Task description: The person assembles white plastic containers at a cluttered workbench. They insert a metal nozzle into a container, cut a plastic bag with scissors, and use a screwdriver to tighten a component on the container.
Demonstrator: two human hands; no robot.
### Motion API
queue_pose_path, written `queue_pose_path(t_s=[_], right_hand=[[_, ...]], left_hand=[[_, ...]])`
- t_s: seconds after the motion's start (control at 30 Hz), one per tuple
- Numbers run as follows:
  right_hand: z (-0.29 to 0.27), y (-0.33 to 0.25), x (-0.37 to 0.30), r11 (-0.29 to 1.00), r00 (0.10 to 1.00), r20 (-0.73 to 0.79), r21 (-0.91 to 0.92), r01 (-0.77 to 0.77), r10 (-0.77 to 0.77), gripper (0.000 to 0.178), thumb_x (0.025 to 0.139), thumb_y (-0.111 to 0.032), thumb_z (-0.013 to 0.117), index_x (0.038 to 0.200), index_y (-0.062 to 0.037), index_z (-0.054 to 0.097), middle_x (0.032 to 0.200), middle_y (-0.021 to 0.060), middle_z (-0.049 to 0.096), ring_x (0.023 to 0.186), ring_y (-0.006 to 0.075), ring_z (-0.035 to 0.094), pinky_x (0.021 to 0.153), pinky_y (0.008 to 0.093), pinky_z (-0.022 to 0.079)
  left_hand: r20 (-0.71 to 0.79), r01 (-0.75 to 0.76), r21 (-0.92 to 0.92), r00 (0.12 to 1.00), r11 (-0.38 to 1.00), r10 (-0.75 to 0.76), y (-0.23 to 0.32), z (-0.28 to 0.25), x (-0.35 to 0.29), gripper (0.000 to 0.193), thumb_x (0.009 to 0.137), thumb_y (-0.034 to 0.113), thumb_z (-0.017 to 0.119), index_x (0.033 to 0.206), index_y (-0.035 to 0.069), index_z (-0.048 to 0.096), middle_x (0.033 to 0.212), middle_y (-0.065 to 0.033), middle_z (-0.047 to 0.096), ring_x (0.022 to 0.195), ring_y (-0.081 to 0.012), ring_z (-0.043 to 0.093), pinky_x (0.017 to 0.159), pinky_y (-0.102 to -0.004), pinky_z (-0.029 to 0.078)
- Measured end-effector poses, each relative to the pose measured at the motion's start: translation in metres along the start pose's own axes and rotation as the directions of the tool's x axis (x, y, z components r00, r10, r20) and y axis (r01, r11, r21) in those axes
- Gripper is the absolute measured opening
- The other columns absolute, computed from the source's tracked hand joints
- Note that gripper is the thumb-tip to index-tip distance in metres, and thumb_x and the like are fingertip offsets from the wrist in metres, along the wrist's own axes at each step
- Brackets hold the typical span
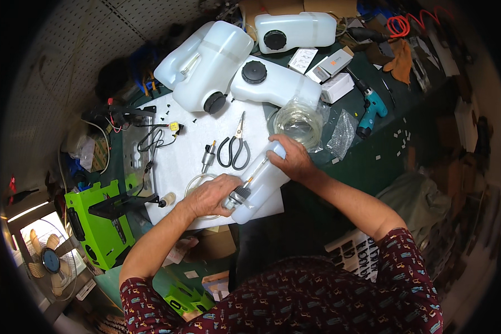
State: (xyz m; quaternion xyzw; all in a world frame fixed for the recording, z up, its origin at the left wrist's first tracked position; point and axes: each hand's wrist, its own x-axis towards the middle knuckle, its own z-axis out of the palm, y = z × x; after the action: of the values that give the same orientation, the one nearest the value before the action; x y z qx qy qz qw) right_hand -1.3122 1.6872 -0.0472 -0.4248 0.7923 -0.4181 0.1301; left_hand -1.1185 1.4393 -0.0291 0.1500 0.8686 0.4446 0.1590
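My right hand [296, 160] grips the upper end of a white translucent plastic tank [261, 197], which lies slanted over the near edge of a white foam sheet [170, 119]. My left hand [210, 196] is closed around a small metal cylinder with a black ribbed part [240, 193], held against the tank's face. A brass-coloured tip points up from it. A similar metal cylinder with a brass tip [208, 157] lies on the sheet beyond my left hand. Black-handled scissors [237, 139] lie to its right. Clear thin tubing [193, 181] loops beside my left hand.
White tanks with black caps [254, 72] stand at the back. A coil of clear hose [298, 123], a bubble-wrap bag [343, 133] and a teal cordless drill [371, 108] lie right. At left are a black-armed frame [136, 156], a green metal housing [99, 222] and a fan [50, 259].
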Motion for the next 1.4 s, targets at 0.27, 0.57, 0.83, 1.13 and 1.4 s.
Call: queue_pose_path(t_s=[0.27,0.57,0.83,1.13,1.4], right_hand=[[0.004,-0.002,0.0,0.997,0.996,-0.051,0.037,-0.074,0.076,0.036,0.091,-0.02,0.074,0.12,-0.0011,0.064,0.113,0.0205,0.069,0.103,0.0404,0.068,0.09,0.0464,0.056],[0.005,-0.002,-0.003,0.996,0.993,-0.081,0.041,-0.08,0.083,0.036,0.088,-0.019,0.076,0.119,-0.0038,0.065,0.108,0.0176,0.071,0.099,0.0398,0.069,0.089,0.046,0.057],[0.008,-0.001,-0.006,0.997,0.991,-0.112,0.021,-0.076,0.078,0.035,0.088,-0.019,0.076,0.118,-0.0039,0.066,0.109,0.0181,0.072,0.1,0.0398,0.07,0.088,0.0458,0.057],[-0.003,-0.003,-0.005,0.965,0.967,0.039,0.073,-0.253,0.251,0.043,0.092,-0.027,0.073,0.125,-0.0028,0.064,0.116,0.0222,0.07,0.107,0.0423,0.068,0.096,0.0462,0.054],[0.001,-0.003,-0.006,0.974,0.977,0.013,0.068,-0.215,0.215,0.042,0.092,-0.027,0.072,0.125,-0.0024,0.064,0.118,0.0218,0.07,0.108,0.0417,0.068,0.096,0.047,0.055]], left_hand=[[0.116,-0.047,0.059,0.992,0.997,0.04,-0.008,-0.01,0.013,0.062,0.071,0.026,0.089,0.121,0.005,0.059,0.111,-0.014,0.061,0.107,-0.0364,0.061,0.092,-0.0455,0.054],[0.135,-0.177,0.139,0.978,0.974,0.159,-0.013,-0.012,0.02,0.055,0.071,0.031,0.089,0.11,0.006,0.06,0.099,-0.0107,0.058,0.095,-0.0322,0.059,0.079,-0.0421,0.056],[0.206,-0.217,0.196,0.963,0.956,0.176,-0.017,-0.014,0.026,0.055,0.07,0.034,0.089,0.11,0.006,0.062,0.101,-0.0119,0.059,0.097,-0.0327,0.06,0.082,-0.0421,0.055],[0.244,-0.113,0.039,0.965,0.993,0.1,-0.006,-0.032,0.009,0.08,0.08,0.03,0.088,0.148,0.008,0.051,0.142,-0.0171,0.06,0.132,-0.038,0.057,0.111,-0.0469,0.05],[0.163,-0.101,-0.017,0.981,0.995,0.102,-0.015,-0.016,0.0,0.079,0.084,0.033,0.086,0.148,0.004,0.051,0.148,-0.0227,0.055,0.14,-0.0424,0.051,0.119,-0.0495,0.042]])
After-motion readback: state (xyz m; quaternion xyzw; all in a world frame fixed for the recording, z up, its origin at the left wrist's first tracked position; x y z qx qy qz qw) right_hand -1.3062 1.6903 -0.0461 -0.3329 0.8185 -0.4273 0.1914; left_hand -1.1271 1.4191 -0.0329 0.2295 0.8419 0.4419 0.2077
